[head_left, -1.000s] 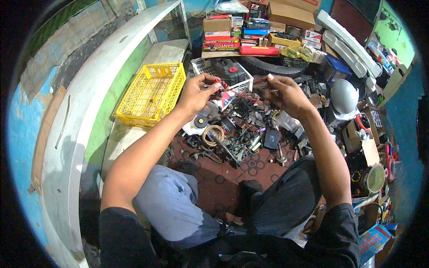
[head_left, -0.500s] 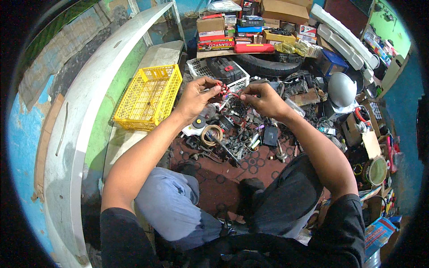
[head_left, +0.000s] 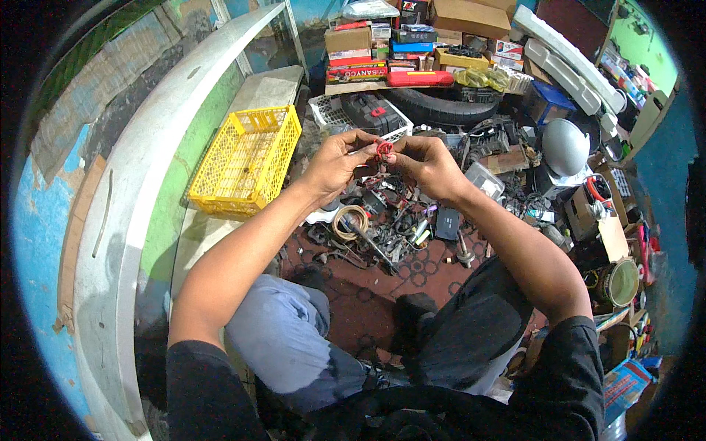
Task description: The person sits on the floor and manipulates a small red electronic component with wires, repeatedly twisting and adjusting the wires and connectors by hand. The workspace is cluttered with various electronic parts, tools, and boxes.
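Observation:
Between my hands, raised over the pile of parts, is a small coiled bundle of red wire (head_left: 383, 149). My left hand (head_left: 337, 165) pinches it from the left with thumb and fingers. From the other side my right hand (head_left: 431, 169) grips it too, fingertips close against those of the left. Fingers cover part of the bundle, so its ends are hidden. Below the hands lie loose cables and small parts (head_left: 390, 198), with a beige coil of tubing (head_left: 349, 223) and a flat black box (head_left: 446, 223) among them.
A yellow plastic crate (head_left: 243, 158) stands at the left beside a long white shelf (head_left: 158, 110). Behind the pile are a white crate with a black case (head_left: 371, 114), a tire (head_left: 441, 109) and stacked boxes (head_left: 357, 71). To the right sits a silver rounded shell (head_left: 565, 147).
My hands have come closer together. The red wire, stretched loosely between them before, is now gathered into a compact bundle at the fingertips.

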`<state>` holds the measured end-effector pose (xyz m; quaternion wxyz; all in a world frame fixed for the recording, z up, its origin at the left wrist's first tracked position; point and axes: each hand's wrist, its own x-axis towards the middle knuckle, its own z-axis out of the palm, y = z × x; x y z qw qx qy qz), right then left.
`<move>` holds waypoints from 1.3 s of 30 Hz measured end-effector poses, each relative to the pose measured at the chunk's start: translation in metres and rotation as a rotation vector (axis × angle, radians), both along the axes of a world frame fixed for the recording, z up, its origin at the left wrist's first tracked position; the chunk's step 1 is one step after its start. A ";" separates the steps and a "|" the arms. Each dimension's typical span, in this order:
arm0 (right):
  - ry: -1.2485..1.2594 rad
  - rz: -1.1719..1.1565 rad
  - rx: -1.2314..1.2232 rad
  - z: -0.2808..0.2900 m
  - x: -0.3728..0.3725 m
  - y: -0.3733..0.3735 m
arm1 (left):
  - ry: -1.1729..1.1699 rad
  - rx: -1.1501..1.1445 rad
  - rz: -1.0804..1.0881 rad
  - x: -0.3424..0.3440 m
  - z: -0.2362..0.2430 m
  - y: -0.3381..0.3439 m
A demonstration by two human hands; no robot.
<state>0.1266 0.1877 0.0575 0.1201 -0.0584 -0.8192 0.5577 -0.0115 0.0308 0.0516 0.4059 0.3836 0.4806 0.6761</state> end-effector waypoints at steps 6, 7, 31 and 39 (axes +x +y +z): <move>0.176 0.031 -0.317 0.001 0.001 -0.007 | 0.147 -0.067 0.126 -0.008 -0.013 0.005; 0.194 0.054 -0.363 0.002 0.003 -0.006 | 0.217 -0.083 0.165 -0.006 -0.012 0.007; 0.011 0.030 0.213 0.018 0.004 -0.007 | 0.721 -0.223 0.278 0.008 0.016 0.008; -0.059 -0.026 0.331 0.028 0.002 -0.004 | 0.713 -0.241 0.278 0.010 0.014 0.006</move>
